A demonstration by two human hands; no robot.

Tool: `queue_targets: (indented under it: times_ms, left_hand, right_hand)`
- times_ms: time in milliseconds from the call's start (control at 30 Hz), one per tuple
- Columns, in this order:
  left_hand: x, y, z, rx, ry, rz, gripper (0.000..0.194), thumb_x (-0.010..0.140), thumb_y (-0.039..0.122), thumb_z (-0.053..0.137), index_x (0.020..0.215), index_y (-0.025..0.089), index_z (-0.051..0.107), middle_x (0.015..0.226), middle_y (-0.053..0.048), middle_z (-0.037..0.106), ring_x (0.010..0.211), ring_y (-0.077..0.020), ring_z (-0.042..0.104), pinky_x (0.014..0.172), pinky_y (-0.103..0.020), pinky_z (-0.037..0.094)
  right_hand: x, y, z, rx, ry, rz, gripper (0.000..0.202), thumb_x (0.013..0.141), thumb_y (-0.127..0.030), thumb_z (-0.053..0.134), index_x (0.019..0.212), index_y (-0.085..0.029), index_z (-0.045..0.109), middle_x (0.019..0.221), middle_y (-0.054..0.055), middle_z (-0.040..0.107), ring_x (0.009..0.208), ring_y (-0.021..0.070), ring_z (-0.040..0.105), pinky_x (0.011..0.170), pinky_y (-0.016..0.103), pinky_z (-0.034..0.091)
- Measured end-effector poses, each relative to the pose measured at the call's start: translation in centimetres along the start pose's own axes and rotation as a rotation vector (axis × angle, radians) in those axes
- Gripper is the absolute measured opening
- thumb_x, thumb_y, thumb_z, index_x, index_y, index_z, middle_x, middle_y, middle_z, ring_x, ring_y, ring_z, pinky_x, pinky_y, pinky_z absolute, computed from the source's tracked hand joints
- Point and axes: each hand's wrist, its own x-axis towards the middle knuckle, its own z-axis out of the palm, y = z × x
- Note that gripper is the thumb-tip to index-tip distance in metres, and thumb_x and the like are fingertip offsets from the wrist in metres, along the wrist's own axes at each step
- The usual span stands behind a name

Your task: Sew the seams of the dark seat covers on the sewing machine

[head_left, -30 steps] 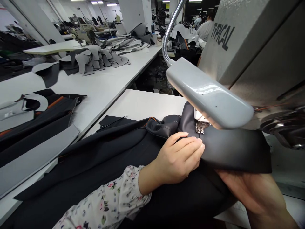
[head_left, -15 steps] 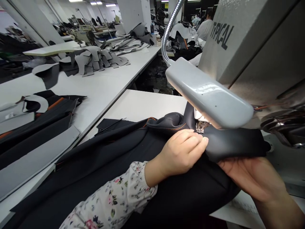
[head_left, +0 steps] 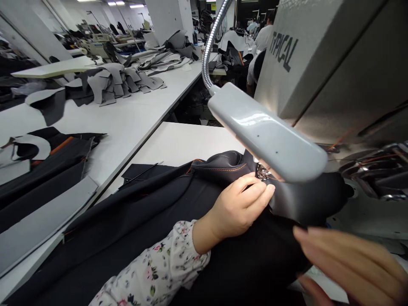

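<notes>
A dark, smooth sewn cover (head_left: pixel 165 208) with orange stitching lies across the machine bed and drapes toward me. My left hand (head_left: pixel 239 208), in a floral sleeve, pinches this cover right beside the presser foot (head_left: pixel 263 172) of the sewing machine (head_left: pixel 296 63). My right hand (head_left: pixel 353 259) is at the lower right, smeared by motion. Its fingers are stretched out with the thumb apart, near the cover's right edge. The needle area is partly hidden behind the grey lamp head (head_left: pixel 267 134).
Across the gap on the left, a white table (head_left: pixel 127 110) carries grey cut pieces (head_left: pixel 117 80) and dark panels (head_left: pixel 54 157) with orange strips. A thin dark tool (head_left: pixel 142 172) lies at the cover's far edge. Another person (head_left: pixel 263 38) sits in the background.
My right hand has come out from under the cover's right part and moved down toward me. That part of the cover has dropped. My left hand keeps its pinch; the view has shifted slightly.
</notes>
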Motion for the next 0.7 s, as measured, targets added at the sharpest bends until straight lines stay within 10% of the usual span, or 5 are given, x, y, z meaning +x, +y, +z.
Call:
queue_targets:
  times_ms: [100, 700]
  left_hand:
    - [0.0, 0.3, -0.2, 0.019, 0.000, -0.020, 0.024, 0.100, 0.009, 0.056, 0.123, 0.006, 0.065, 0.105, -0.010, 0.076, 0.102, -0.0203, 0.071, 0.107, -0.045, 0.062]
    - [-1.3, -0.7, 0.6, 0.017, 0.076, 0.087, 0.017, 0.101, 0.018, 0.060, 0.112, 0.009, 0.069, 0.116, -0.013, 0.072, 0.115, -0.0233, 0.066, 0.110, -0.044, 0.061]
  right_hand:
    - [2.8, 1.5, 2.0, -0.428, 0.069, -0.115, 0.042, 0.098, -0.012, 0.061, 0.139, -0.016, 0.065, 0.135, 0.009, 0.072, 0.127, 0.0259, 0.065, 0.113, 0.040, 0.043]
    - [5.3, 6.3, 3.8, -0.194, 0.176, -0.248, 0.063, 0.086, 0.011, 0.051, 0.138, -0.022, 0.067, 0.127, 0.010, 0.075, 0.121, 0.0249, 0.069, 0.103, 0.045, 0.056]
